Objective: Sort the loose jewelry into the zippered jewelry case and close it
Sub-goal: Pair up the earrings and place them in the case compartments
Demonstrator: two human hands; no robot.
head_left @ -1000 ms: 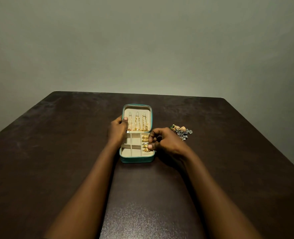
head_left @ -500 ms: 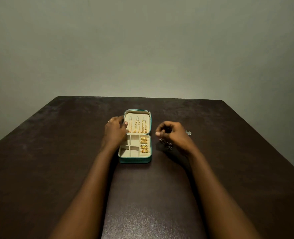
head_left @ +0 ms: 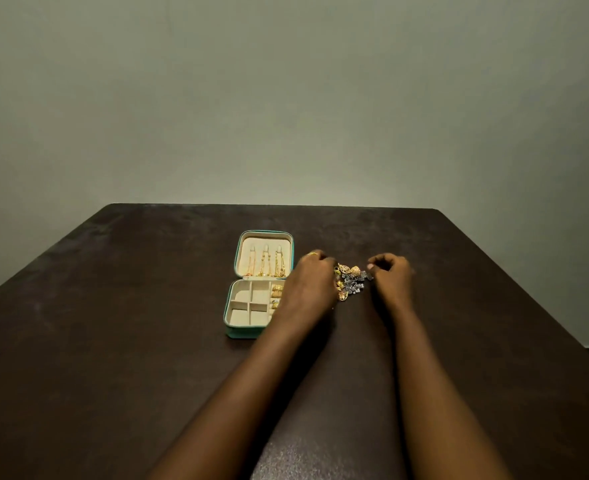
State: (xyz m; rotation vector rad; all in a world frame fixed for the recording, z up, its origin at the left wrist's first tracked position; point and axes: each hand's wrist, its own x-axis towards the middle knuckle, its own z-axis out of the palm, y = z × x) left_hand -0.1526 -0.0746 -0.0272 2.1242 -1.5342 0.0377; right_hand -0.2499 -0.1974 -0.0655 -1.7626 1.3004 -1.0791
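both hands at the loose jewelry (head_left: 350, 284) heaped on the worktop (head_left: 113, 341) just right of the open jewelry case (head_left: 256, 285): left hand (head_left: 312, 284) and right hand (head_left: 390, 275) curled at either side of it, grip on any piece impossible to tell. tangled gold and silver pieces, so lifting one probably drags others along, dropping them on the worktop or into a wrong compartment. left forearm also low over the case corner, likely to nudge it.
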